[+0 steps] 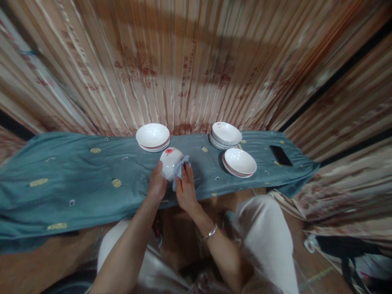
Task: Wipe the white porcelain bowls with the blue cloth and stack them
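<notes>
A white bowl (pixel 170 162) with a red flower on its side is held tilted above the near half of the cloth. My left hand (pixel 157 182) is closed on the bowl's left edge, its fingertips partly hidden. On the other side, my right hand (pixel 186 187) presses a light blue cloth (pixel 178 169) against the bowl's surface. A stack of white bowls (pixel 153 136) stands just behind the held one, to the left. Two more stacks sit to the right: a flowered bowl stack (pixel 226 134) at the back and a red-rimmed bowl stack (pixel 239 162) in front of it.
A long bench or table is covered by a teal cloth (pixel 79 179) with yellow patterns. Near its right end lies a black phone (pixel 281 156). Patterned curtains (pixel 183 61) hang close behind and at the right. My knees (pixel 263 232) are below the front edge.
</notes>
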`<state>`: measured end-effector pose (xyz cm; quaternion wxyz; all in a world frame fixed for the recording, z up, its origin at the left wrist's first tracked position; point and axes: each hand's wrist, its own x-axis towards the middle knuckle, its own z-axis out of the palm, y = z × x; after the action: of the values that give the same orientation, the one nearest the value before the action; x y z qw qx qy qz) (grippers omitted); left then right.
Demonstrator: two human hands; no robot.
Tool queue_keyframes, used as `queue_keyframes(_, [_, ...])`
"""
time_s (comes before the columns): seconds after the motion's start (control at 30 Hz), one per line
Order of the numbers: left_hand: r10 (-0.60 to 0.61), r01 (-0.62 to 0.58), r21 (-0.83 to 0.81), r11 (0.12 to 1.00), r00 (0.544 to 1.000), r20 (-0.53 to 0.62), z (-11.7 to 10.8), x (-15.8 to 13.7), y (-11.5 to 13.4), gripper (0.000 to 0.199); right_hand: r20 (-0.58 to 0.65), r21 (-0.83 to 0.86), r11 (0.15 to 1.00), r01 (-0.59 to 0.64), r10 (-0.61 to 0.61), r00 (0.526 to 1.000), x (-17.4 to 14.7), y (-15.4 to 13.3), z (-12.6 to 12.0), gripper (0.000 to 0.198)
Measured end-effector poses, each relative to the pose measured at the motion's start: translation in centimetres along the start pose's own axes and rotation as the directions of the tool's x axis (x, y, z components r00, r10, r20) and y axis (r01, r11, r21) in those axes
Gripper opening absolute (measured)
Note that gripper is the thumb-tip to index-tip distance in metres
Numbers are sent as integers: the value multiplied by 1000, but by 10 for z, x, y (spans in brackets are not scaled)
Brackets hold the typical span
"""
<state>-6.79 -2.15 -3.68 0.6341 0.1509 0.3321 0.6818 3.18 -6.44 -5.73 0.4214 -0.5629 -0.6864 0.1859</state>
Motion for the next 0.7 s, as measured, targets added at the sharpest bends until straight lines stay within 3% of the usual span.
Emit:
queue_keyframes(0.2, [38,-37,53,998,999,-14,0,0,0,39,-23,-48,998,33,-34,999,13,4,-1,55])
queue_keyframes(0.4, [54,-52,56,997,998,-32,0,4,-3,37,-20,-105,994,-11,9,1000,21,8,-2,56])
queue_keyframes(0.7, [38,-37,21,999,998,-43,2,4,-2,36,-34,-77,997,-14,12,999,5,12,-1,54])
